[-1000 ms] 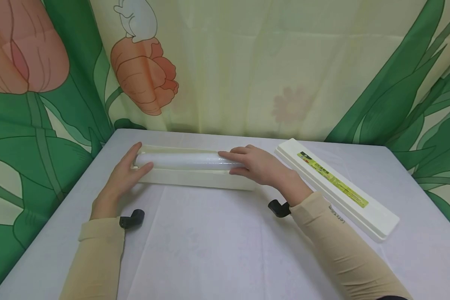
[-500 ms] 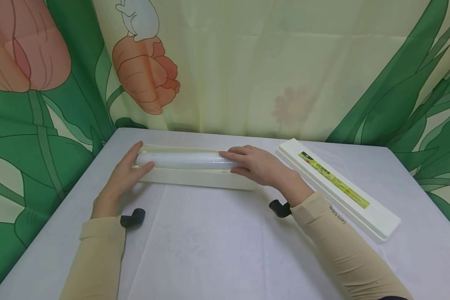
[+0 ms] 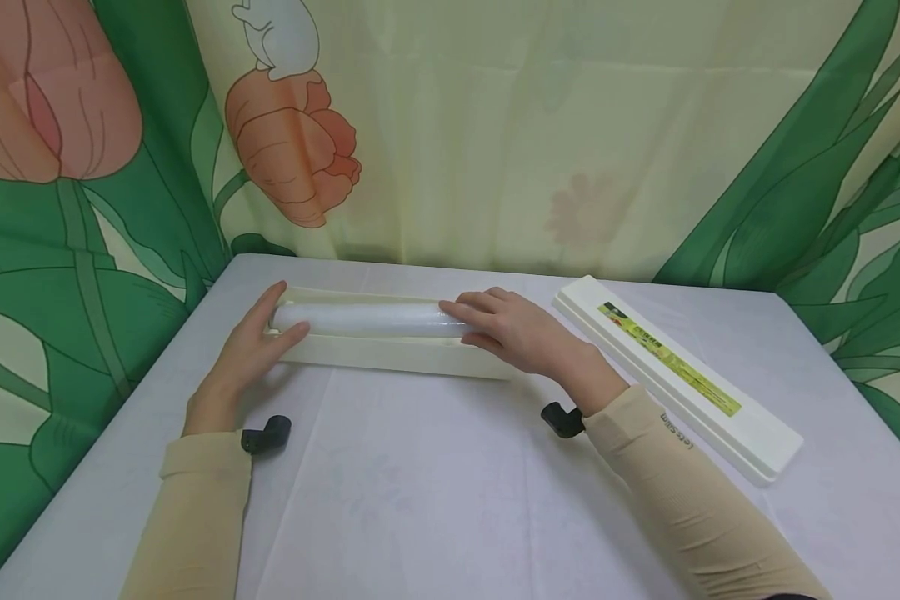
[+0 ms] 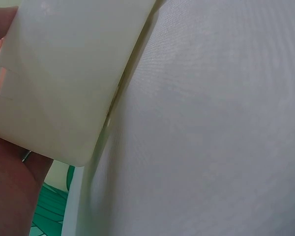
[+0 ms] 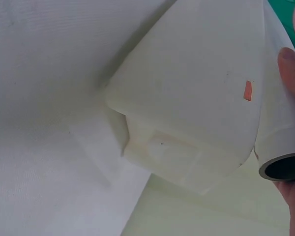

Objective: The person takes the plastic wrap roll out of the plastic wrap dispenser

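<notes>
A roll of cling film (image 3: 375, 319) lies lengthwise in a long white box (image 3: 390, 355) with no lid on it. At the box's left end, my left hand (image 3: 246, 350) grips the end wall, thumb toward the front and fingers behind. In the left wrist view the white box wall (image 4: 64, 88) stands between thumb and fingers. My right hand (image 3: 521, 333) holds the roll's right end, fingers over its top. The right wrist view shows the roll's hollow end (image 5: 285, 164) at the box's (image 5: 187, 73) rim, with the thumb (image 5: 291, 73) against the film.
A long white lid (image 3: 757, 437) with a yellow-green label lies slanted on the right of the white-covered table (image 3: 405, 500), near the right forearm. A curtain (image 3: 457, 133) printed with flowers and leaves hangs behind the table.
</notes>
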Demonstrator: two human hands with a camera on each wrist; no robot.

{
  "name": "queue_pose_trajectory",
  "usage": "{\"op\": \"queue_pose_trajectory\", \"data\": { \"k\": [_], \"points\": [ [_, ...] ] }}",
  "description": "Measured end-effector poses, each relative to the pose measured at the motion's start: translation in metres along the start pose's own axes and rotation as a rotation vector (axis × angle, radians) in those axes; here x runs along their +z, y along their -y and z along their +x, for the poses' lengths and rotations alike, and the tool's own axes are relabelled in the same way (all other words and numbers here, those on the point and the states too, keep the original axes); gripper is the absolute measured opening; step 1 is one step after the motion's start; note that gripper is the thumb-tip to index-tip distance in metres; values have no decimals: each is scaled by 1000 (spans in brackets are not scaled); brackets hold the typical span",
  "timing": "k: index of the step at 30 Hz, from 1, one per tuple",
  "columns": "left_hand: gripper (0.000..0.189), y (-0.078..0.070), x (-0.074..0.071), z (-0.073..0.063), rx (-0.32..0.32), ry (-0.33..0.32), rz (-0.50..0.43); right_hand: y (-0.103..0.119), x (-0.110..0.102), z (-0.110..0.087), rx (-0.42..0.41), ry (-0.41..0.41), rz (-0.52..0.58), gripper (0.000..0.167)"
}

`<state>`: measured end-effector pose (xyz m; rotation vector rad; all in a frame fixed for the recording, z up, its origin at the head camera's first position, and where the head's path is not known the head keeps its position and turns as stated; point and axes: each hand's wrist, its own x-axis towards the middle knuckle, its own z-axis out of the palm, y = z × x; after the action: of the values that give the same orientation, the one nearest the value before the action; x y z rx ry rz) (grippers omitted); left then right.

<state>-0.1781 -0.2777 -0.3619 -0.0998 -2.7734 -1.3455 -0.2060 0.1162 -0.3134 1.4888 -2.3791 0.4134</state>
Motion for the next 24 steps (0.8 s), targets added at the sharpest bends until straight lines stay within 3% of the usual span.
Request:
{"op": "queue_pose_trajectory", "data": {
  "k": [10,24],
  "points": [
    [87,0,-1,0,25,-2,2,-2,-2,-7,-84,-108,-123,49],
    [85,0,-1,-1,36,-8,14,-1,-22,-25,-51,-167,-201,52]
  ]
}}
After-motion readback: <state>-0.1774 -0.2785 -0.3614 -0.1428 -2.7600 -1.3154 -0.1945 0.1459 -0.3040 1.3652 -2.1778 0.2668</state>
